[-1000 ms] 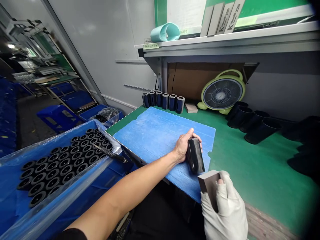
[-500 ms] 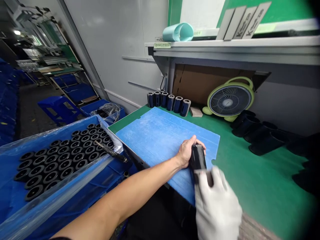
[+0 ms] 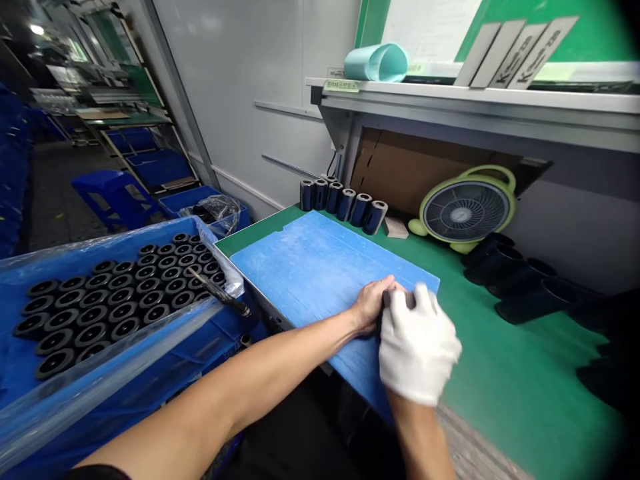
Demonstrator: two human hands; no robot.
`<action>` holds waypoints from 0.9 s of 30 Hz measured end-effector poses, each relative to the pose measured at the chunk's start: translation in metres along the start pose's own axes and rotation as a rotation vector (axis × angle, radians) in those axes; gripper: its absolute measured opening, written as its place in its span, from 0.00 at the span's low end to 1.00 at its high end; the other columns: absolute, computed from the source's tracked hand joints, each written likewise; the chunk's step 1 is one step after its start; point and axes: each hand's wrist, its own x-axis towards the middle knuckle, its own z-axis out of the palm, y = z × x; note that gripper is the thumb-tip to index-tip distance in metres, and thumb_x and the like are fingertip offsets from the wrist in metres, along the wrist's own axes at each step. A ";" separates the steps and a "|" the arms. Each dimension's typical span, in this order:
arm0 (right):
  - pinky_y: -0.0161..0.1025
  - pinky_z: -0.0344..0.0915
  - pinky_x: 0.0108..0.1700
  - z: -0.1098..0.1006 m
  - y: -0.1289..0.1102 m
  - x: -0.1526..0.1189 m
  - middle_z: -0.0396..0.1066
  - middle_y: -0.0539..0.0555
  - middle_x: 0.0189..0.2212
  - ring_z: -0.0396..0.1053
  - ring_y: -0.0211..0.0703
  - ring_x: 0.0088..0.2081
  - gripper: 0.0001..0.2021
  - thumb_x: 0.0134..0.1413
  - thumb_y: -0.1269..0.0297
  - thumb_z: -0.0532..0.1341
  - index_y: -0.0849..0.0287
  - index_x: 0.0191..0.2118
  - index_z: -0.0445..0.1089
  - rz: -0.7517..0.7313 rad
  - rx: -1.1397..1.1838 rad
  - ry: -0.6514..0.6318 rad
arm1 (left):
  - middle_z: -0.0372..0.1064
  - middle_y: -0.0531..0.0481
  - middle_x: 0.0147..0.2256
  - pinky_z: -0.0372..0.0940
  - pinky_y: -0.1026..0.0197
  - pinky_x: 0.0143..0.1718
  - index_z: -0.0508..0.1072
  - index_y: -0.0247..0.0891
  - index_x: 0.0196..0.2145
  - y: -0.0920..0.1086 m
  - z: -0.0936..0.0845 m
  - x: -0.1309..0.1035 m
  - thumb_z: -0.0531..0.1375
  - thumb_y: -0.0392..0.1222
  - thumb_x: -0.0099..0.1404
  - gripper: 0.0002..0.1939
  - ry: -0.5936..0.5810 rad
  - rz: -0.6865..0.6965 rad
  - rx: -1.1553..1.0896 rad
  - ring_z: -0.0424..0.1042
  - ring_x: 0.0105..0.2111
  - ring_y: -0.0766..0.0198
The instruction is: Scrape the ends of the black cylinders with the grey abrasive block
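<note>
My bare left hand [image 3: 371,305] is closed around a black cylinder [image 3: 381,321], mostly hidden now behind my gloved right hand. The white-gloved right hand [image 3: 419,343] lies over the cylinder, its fingers bent round a small dark block [image 3: 410,300] that shows between them. Both hands are above the right part of a blue sheet [image 3: 320,267], which rests on the green table top [image 3: 500,360]. Several shiny black cylinders [image 3: 346,204] stand upright in a row behind the sheet, beside a small pale block [image 3: 395,228].
At the left, a plastic-lined blue crate [image 3: 165,347] holds many black cylinders. A green fan [image 3: 461,212] stands at the back, with larger dark cups [image 3: 530,293] at the right. Above runs a shelf [image 3: 450,100] with a light-blue roll [image 3: 377,63].
My right hand has moved up and away from me along the cylinder, towards my left hand, and now covers most of it. The whole view has shifted slightly.
</note>
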 end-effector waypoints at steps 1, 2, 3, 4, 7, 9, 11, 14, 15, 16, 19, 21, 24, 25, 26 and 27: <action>0.43 0.52 0.35 0.000 -0.001 0.004 0.69 0.58 0.50 0.67 0.48 0.47 0.13 0.74 0.63 0.50 0.55 0.49 0.72 -0.004 -0.010 0.006 | 0.73 0.49 0.25 0.64 0.60 0.36 0.76 0.34 0.30 0.000 0.000 0.000 0.61 0.61 0.65 0.24 0.024 0.009 -0.005 0.69 0.26 0.63; 0.43 0.53 0.35 -0.001 -0.001 0.004 0.69 0.59 0.50 0.67 0.48 0.46 0.14 0.74 0.63 0.50 0.55 0.51 0.72 -0.014 -0.012 -0.003 | 0.73 0.49 0.25 0.64 0.60 0.36 0.76 0.35 0.30 0.000 0.000 0.000 0.61 0.61 0.64 0.24 0.031 0.009 -0.011 0.69 0.26 0.64; 0.43 0.52 0.34 -0.002 -0.002 -0.001 0.69 0.59 0.51 0.67 0.48 0.46 0.14 0.73 0.63 0.50 0.55 0.53 0.72 -0.022 -0.010 -0.012 | 0.73 0.49 0.24 0.64 0.60 0.34 0.76 0.35 0.29 0.000 0.000 0.000 0.60 0.63 0.64 0.25 0.021 -0.001 -0.015 0.68 0.25 0.63; 0.42 0.52 0.33 -0.004 -0.001 -0.009 0.69 0.59 0.52 0.67 0.47 0.44 0.15 0.73 0.63 0.51 0.53 0.56 0.71 -0.023 0.001 -0.031 | 0.73 0.48 0.24 0.63 0.60 0.32 0.76 0.34 0.29 0.001 0.001 0.000 0.59 0.65 0.64 0.27 -0.005 -0.016 -0.016 0.68 0.24 0.63; 0.41 0.50 0.31 -0.007 0.000 -0.022 0.69 0.58 0.52 0.67 0.46 0.43 0.13 0.72 0.62 0.52 0.51 0.53 0.72 0.014 0.011 -0.022 | 0.73 0.46 0.23 0.63 0.59 0.29 0.77 0.33 0.28 0.001 0.003 0.000 0.56 0.68 0.65 0.31 -0.066 -0.053 0.011 0.68 0.21 0.62; 0.41 0.50 0.32 -0.004 0.000 -0.010 0.69 0.57 0.49 0.66 0.47 0.44 0.12 0.73 0.61 0.52 0.53 0.49 0.72 0.029 0.006 -0.010 | 0.73 0.47 0.24 0.64 0.59 0.31 0.77 0.34 0.30 0.001 0.002 0.000 0.58 0.66 0.66 0.29 -0.032 -0.039 0.030 0.69 0.23 0.62; 0.42 0.49 0.33 -0.001 0.000 0.004 0.69 0.57 0.48 0.66 0.47 0.45 0.13 0.74 0.60 0.50 0.55 0.47 0.72 0.022 -0.005 0.001 | 0.73 0.49 0.24 0.64 0.60 0.34 0.77 0.35 0.31 0.001 0.001 0.000 0.59 0.63 0.66 0.26 0.026 -0.010 0.033 0.69 0.25 0.63; 0.41 0.51 0.34 0.001 0.001 -0.008 0.68 0.59 0.53 0.66 0.49 0.48 0.13 0.72 0.63 0.50 0.54 0.49 0.71 -0.020 -0.001 0.008 | 0.73 0.48 0.24 0.64 0.60 0.33 0.77 0.35 0.30 0.002 0.001 0.000 0.57 0.66 0.67 0.29 0.019 -0.007 0.033 0.69 0.24 0.63; 0.41 0.53 0.34 -0.001 0.001 -0.019 0.67 0.60 0.54 0.67 0.50 0.49 0.13 0.71 0.64 0.50 0.53 0.49 0.72 -0.048 0.012 0.005 | 0.73 0.48 0.23 0.64 0.60 0.32 0.77 0.34 0.30 0.001 0.001 -0.001 0.56 0.68 0.67 0.31 -0.011 -0.018 0.034 0.68 0.23 0.63; 0.41 0.55 0.34 -0.002 0.001 -0.029 0.67 0.61 0.54 0.67 0.51 0.48 0.14 0.69 0.65 0.50 0.53 0.49 0.72 -0.077 0.023 0.008 | 0.73 0.47 0.23 0.63 0.60 0.31 0.77 0.34 0.29 0.001 0.002 -0.001 0.55 0.70 0.67 0.33 -0.049 -0.031 0.035 0.68 0.23 0.63; 0.41 0.57 0.35 -0.004 -0.003 -0.025 0.67 0.60 0.55 0.67 0.48 0.45 0.13 0.69 0.65 0.52 0.53 0.50 0.72 -0.053 0.021 0.000 | 0.74 0.46 0.24 0.64 0.60 0.31 0.78 0.33 0.30 0.001 0.002 -0.001 0.56 0.69 0.67 0.32 -0.075 -0.025 0.035 0.69 0.23 0.63; 0.41 0.55 0.36 -0.004 -0.006 0.001 0.68 0.59 0.54 0.67 0.47 0.46 0.13 0.72 0.63 0.51 0.54 0.51 0.72 -0.002 0.004 0.000 | 0.74 0.48 0.25 0.65 0.60 0.35 0.78 0.33 0.31 0.001 0.002 -0.002 0.59 0.63 0.67 0.27 0.019 0.012 0.028 0.70 0.26 0.63; 0.41 0.55 0.34 0.000 -0.001 0.012 0.70 0.58 0.50 0.67 0.48 0.46 0.13 0.73 0.62 0.50 0.54 0.51 0.72 -0.010 -0.006 0.005 | 0.74 0.49 0.25 0.65 0.60 0.36 0.77 0.34 0.32 0.003 0.000 -0.002 0.60 0.62 0.67 0.25 0.079 0.013 0.025 0.70 0.26 0.63; 0.41 0.57 0.34 0.003 0.004 -0.002 0.70 0.58 0.51 0.68 0.49 0.47 0.13 0.72 0.62 0.51 0.53 0.52 0.71 -0.025 0.002 -0.009 | 0.73 0.48 0.24 0.65 0.59 0.34 0.77 0.33 0.31 0.003 0.000 -0.002 0.59 0.64 0.67 0.28 0.050 -0.005 0.029 0.70 0.25 0.62; 0.40 0.58 0.32 0.007 0.012 -0.025 0.69 0.59 0.52 0.69 0.50 0.47 0.14 0.70 0.63 0.52 0.52 0.52 0.72 -0.074 0.019 -0.016 | 0.73 0.47 0.24 0.65 0.59 0.31 0.77 0.33 0.30 0.004 0.000 -0.001 0.57 0.67 0.67 0.30 0.016 -0.026 0.029 0.70 0.24 0.62; 0.41 0.61 0.33 0.011 0.023 -0.052 0.68 0.62 0.55 0.70 0.52 0.49 0.14 0.69 0.64 0.51 0.53 0.49 0.73 -0.142 0.062 -0.016 | 0.73 0.46 0.23 0.64 0.60 0.29 0.76 0.34 0.29 0.005 -0.001 -0.001 0.56 0.69 0.67 0.32 -0.017 -0.047 0.022 0.69 0.22 0.62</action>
